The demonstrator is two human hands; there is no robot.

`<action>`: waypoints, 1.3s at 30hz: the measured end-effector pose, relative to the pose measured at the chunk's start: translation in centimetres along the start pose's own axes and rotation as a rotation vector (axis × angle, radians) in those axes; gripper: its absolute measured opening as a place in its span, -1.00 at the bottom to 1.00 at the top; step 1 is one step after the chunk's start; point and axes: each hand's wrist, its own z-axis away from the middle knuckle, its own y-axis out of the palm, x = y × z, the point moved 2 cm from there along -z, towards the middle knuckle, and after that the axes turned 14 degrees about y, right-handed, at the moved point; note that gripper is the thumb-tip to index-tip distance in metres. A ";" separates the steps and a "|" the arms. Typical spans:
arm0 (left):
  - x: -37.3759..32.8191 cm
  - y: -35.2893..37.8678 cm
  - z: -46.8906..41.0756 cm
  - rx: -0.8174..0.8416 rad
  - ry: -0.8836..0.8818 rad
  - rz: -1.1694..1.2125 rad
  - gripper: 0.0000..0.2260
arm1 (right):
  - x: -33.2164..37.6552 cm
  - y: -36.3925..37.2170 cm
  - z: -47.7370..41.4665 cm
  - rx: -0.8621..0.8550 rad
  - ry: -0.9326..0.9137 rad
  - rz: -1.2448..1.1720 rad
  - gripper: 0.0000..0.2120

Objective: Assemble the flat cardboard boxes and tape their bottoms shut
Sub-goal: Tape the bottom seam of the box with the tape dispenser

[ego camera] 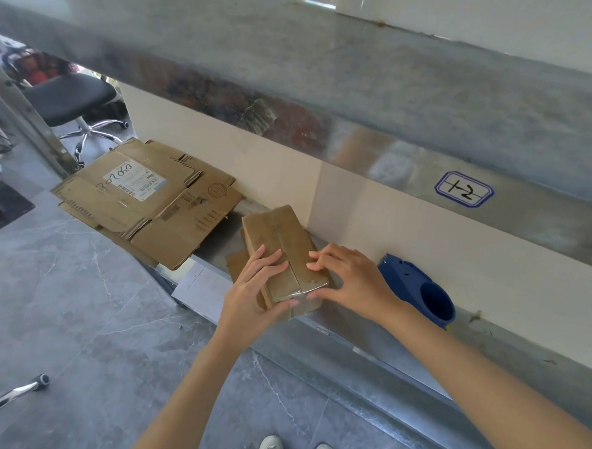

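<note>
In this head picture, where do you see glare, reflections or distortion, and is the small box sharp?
Head view: soft even light, no hard shadows; the small box, left hand and right hand are sharp; the clear tape on the box's near end glints; the metal rail above mirrors the flat cardboard blurrily; the wide lens bends straight edges.

We look down on a low metal shelf (216, 242) running from ten o'clock to four o'clock. At its ten o'clock end a stack of flattened cartons (149, 197) overhangs the front edge. Mid-shelf, a small box (282, 245) sits on a flat cardboard piece (236, 263). Near the box, at four o'clock, lies a blue tape dispenser (414, 286).
</note>
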 end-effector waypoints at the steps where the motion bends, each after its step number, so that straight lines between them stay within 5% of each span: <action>1: -0.2 0.1 0.0 -0.019 0.000 -0.002 -0.48 | 0.1 0.3 0.2 -0.034 -0.003 0.000 -0.54; 13: -0.6 0.5 -0.2 -0.041 -0.053 -0.046 -0.51 | 1.2 1.3 0.8 -0.072 0.092 -0.019 -0.45; 19: -0.5 -0.5 -0.3 0.060 -0.094 -0.011 -0.51 | 0.6 0.8 0.2 0.003 0.160 -0.138 -0.79; 30: 0.1 -0.4 -0.2 0.085 -0.166 0.094 -0.68 | 0.4 0.9 0.5 0.023 0.213 -0.272 -0.88; 34: -0.2 -0.7 -0.2 0.108 -0.144 0.050 -0.56 | 0.5 0.3 0.4 0.079 0.187 -0.210 -0.79; 39: -1.1 -1.6 -0.3 0.090 -0.140 0.085 -0.43 | 0.7 1.6 2.4 0.186 0.323 -0.470 -0.44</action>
